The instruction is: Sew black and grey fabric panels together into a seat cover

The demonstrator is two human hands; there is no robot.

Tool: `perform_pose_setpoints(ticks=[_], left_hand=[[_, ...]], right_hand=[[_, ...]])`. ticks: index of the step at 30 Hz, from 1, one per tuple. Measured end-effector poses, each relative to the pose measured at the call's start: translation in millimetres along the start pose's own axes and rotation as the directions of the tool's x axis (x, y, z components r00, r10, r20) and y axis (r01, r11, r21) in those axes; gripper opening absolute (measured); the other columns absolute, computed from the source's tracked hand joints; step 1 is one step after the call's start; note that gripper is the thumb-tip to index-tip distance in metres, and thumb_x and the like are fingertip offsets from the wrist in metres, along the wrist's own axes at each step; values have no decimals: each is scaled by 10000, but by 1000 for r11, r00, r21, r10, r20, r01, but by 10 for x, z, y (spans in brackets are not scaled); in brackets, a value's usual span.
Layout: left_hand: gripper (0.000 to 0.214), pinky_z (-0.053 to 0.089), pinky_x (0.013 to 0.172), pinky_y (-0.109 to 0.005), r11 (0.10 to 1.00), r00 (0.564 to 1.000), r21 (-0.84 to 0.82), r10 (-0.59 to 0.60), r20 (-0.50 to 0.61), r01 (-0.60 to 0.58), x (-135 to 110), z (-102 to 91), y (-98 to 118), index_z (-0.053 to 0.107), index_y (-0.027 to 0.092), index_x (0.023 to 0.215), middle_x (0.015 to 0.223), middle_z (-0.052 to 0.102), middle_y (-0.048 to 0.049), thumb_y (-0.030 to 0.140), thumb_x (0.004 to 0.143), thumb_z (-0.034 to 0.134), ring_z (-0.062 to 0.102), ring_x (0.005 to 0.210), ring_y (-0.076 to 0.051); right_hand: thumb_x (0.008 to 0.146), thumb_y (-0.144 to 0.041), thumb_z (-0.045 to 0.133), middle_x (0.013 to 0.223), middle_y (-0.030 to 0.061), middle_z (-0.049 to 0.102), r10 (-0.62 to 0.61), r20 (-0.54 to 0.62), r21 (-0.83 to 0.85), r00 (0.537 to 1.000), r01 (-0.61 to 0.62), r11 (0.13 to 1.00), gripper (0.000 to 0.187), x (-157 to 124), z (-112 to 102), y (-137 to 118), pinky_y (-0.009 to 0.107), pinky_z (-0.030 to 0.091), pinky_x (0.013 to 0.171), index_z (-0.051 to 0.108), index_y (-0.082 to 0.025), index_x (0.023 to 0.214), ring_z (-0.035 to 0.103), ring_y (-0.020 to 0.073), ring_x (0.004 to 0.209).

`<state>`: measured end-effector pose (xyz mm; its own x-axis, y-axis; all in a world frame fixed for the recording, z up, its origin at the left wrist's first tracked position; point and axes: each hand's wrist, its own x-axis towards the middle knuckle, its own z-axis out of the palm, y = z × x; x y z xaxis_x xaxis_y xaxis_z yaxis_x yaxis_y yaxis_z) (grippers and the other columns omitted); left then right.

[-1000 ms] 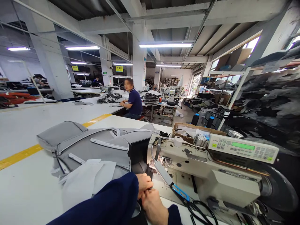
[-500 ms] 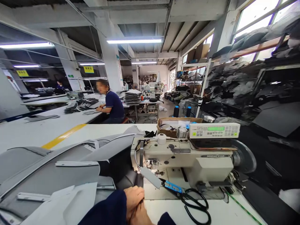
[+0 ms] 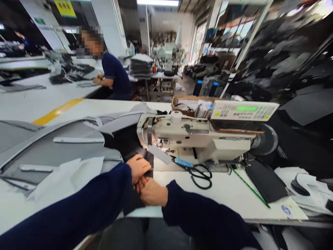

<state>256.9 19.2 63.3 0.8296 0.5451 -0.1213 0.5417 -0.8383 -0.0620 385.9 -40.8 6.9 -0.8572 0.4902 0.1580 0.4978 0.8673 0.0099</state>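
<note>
Black fabric [image 3: 133, 204]: on the desk [image 3: 223, 196], left of the sewing machine [image 3: 187, 135], lying under both hands.
Long axis: front to back, from the near desk edge up past the hands; far end points at the machine's needle end, slightly right of straight ahead.
Near end: at the desk edge, just before the person's lap.
Fabric's middle: covered by the hands; cannot confirm that the dark area beyond them is the same piece.
Left hand [image 3: 139, 168]: palm down on the fabric, fingers drawn together and curled right; fingertips partly hidden, so cannot tell whether they pinch the cloth.
Right hand [image 3: 151, 191]: just nearer the person, fingers bunched against the left hand; grip on the cloth cannot be told.
Needle area: lit, but partly screened by the grey pad [image 3: 159, 155] in front; needle and stitch line not made out.
Grey panels [image 3: 78, 147]: spread left of the fabric, running off the left side of view; white sheet [image 3: 70, 173] overlaps part of them.
Scissors [image 3: 189, 168]: black rings to the right, blades toward the grey pad; blade tips hard to make out.
Control panel [image 3: 246, 108]: green display lit, characters too blurred to read.
Sleeves: dark blue, both cut off by the frame.
Co-worker [image 3: 116, 76]: seated at the desk beyond, hands small and blurred.
</note>
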Motion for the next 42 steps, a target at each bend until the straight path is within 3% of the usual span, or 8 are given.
perform_pose_setpoints(ticks=[2, 5, 10, 17, 24, 28, 33, 42], left_hand=[[312, 270, 993, -394, 1000, 1000, 14, -14, 17, 14, -25, 30, 11, 588, 181, 1102, 1117, 634, -65, 189, 792, 553, 542, 1041, -196], [342, 277, 1012, -411, 999, 999, 24, -25, 31, 24, -83, 93, 56, 579, 163, 1157, 1192, 609, -80, 207, 820, 539, 527, 1087, -205], [460, 225, 1082, -464, 998, 999, 53, -27, 18, 26, -212, 154, 85, 507, 191, 1299, 1352, 516, -76, 205, 839, 500, 427, 1241, -223], [374, 217, 1075, -512, 996, 996, 62, -62, -56, 65, -218, 281, 164, 535, 143, 1213, 1221, 596, -90, 113, 912, 315, 460, 1168, -217], [354, 217, 1089, -468, 994, 991, 39, -94, -92, 98, -232, 334, 220, 556, 119, 1185, 1227, 578, -110, 108, 878, 381, 472, 1160, -227], [386, 215, 1095, -471, 991, 989, 55, -119, -88, 124, -260, 345, 234, 552, 156, 1232, 1333, 538, -89, 124, 910, 341, 409, 1260, -222], [390, 185, 1092, -590, 984, 982, 88, -142, -124, 154, -259, 477, 226, 532, 162, 1253, 1373, 519, -82, 159, 957, 278, 390, 1306, -229], [383, 197, 1063, -666, 982, 980, 51, -176, -92, 181, -117, 773, 120, 554, 216, 1212, 1369, 522, -96, 138, 922, 316, 429, 1296, -262]], right_hand=[[875, -96, 420, 1009, 213, 657, -56, 168, 10, 984, 56, 998, 292, 4, -41, 14, 374, 483, 754, 594, 26, 1075, 607, 267, 931], [859, -104, 399, 1015, 228, 647, -61, 218, -19, 974, 67, 998, 329, -10, -168, -4, 388, 456, 750, 562, 40, 1107, 600, 283, 909], [858, -62, 337, 935, 262, 642, -43, 135, -77, 990, 54, 996, 316, -54, -277, -105, 412, 438, 701, 566, 58, 1039, 613, 292, 827], [857, -78, 370, 894, 267, 661, -29, 82, -172, 996, 43, 984, 313, -70, -185, -201, 474, 432, 726, 611, 47, 1012, 632, 334, 832], [893, -117, 366, 1093, 326, 617, -9, -15, -250, 1000, 5, 968, 389, -220, -167, -418, 554, 410, 874, 547, 122, 1141, 599, 382, 1046], [902, -124, 368, 1122, 321, 605, -18, -6, -213, 1000, 16, 977, 385, -244, -145, -382, 560, 393, 946, 533, 121, 1149, 580, 378, 1087], [907, -105, 391, 1180, 287, 582, 79, -80, -128, 994, -89, 988, 334, -295, -93, -265, 539, 402, 975, 539, 52, 1161, 544, 354, 1144], [868, -87, 437, 1165, 323, 588, 49, -104, -251, 993, -74, 965, 356, -298, -56, -226, 541, 447, 947, 550, 96, 1152, 577, 362, 1121]])
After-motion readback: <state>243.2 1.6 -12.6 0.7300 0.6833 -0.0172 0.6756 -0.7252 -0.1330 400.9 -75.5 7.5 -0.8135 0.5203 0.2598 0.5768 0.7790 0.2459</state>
